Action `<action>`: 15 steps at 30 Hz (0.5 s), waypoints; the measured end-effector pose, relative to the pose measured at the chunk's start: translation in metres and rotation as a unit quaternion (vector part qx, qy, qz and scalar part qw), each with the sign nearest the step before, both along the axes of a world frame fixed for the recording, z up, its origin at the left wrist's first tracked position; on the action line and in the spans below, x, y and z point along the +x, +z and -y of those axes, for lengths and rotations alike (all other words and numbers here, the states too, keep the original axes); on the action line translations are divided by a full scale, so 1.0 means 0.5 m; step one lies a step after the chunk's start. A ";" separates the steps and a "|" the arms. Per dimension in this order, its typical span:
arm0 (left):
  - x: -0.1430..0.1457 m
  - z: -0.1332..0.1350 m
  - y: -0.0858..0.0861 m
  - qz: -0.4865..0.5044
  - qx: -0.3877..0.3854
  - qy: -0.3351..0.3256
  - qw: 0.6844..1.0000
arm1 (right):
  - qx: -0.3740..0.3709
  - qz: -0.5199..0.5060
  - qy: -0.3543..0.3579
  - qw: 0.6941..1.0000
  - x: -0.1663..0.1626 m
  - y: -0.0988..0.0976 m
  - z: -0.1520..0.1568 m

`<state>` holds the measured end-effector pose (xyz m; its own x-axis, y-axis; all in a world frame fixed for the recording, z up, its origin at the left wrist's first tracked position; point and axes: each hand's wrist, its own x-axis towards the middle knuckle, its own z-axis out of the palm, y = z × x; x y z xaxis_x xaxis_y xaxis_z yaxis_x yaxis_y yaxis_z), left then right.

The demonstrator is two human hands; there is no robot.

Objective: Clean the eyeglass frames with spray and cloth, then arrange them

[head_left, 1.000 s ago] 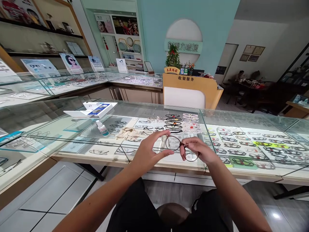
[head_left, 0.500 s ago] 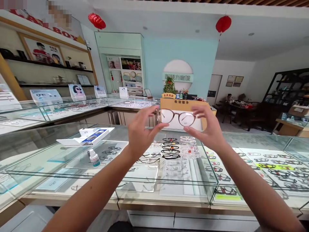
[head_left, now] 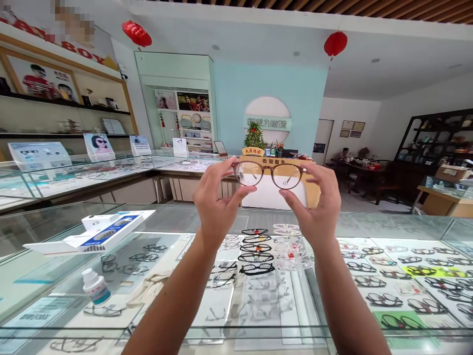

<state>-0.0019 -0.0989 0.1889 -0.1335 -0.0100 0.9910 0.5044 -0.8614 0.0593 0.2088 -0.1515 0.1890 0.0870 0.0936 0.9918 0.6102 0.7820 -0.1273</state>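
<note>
A pair of eyeglasses (head_left: 267, 169) with round brown frames and clear lenses is held up in front of me, above the glass display case. My left hand (head_left: 218, 197) pinches its left end, fingers on top and thumb near the lower rim. On the other end, my right hand (head_left: 320, 197) grips the frame the same way, thumb below the right lens. The lenses face me almost level, with a small mark on the right one. Below my hands, black eyeglass frames (head_left: 256, 249) lie in a column inside the case.
On the glass top at left stand a small white bottle (head_left: 96, 287) and an open white and blue box (head_left: 107, 231). A beige cloth (head_left: 150, 291) lies near the bottle. More frames (head_left: 384, 301) fill the case at right. A cashier counter (head_left: 312, 190) stands beyond.
The eyeglasses have been turned from tilted to nearly level and squarely facing me. My view has moved closer over the case, and the bottle and box now appear lower and further left.
</note>
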 end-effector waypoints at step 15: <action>0.024 -0.046 -0.046 0.006 -0.116 0.021 0.993 | -0.159 -0.011 -0.031 0.987 0.013 -0.042 -0.059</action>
<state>0.0103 -0.0757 0.1659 -0.1506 0.2131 0.9653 0.5373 -0.8020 0.2609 0.2154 -0.1220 0.1682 0.1234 0.3944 0.9106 0.6499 0.6613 -0.3745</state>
